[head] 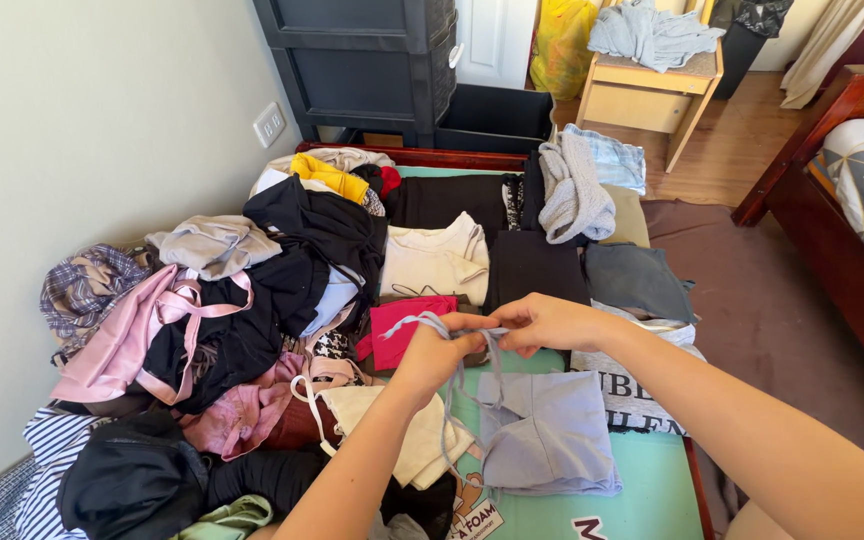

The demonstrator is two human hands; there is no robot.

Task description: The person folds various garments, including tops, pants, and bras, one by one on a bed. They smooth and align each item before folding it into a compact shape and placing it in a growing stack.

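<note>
View from above of a bed heaped with clothes. At the centre of the frame, the person's left hand and right hand meet, each pinching the thin straps of a pale lavender top. Both hands are closed on the straps, fingers tight together, with the straps drawn taut between them. The body of the top lies flat on the teal mattress just below the hands, in the lower centre of the frame, already doubled into a rough rectangle.

Judging by the layout, the sorting looks partly done. To the upper right of the hands, several items lie flat and squared: a cream shirt, a black garment, a dark grey one and a red piece just beside the left hand. A grey knit sweater sits bunched above them.

Much remains loose. The left half of the frame holds a tangled pile of black, pink, plaid and yellow clothing, unfolded. A wooden stool with more grey cloth stands in the upper right.
</note>
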